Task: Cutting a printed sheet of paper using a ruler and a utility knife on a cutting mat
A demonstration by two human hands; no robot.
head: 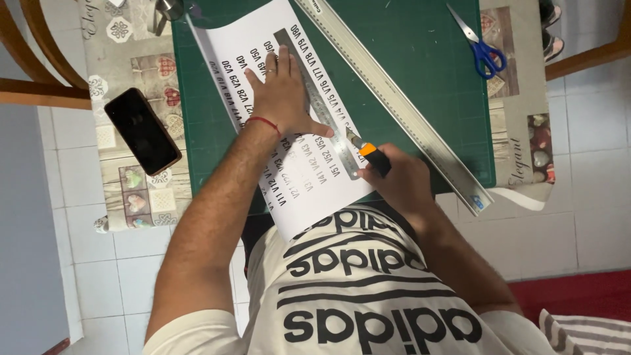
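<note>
A white printed sheet of paper (299, 167) lies diagonally on a green cutting mat (407, 46). My left hand (281, 92) presses flat on a short metal ruler (325, 115) that rests along the sheet. My right hand (397, 181) grips an orange and black utility knife (369, 154), its blade tip touching the paper at the ruler's edge near my left thumb. A red thread circles my left wrist.
A long metal ruler (407, 108) lies diagonally across the mat to the right. Blue-handled scissors (481, 47) sit at the mat's upper right. A black phone (142, 129) rests on the patterned tablecloth (125, 52) at left. Wooden chair parts and tiled floor surround the table.
</note>
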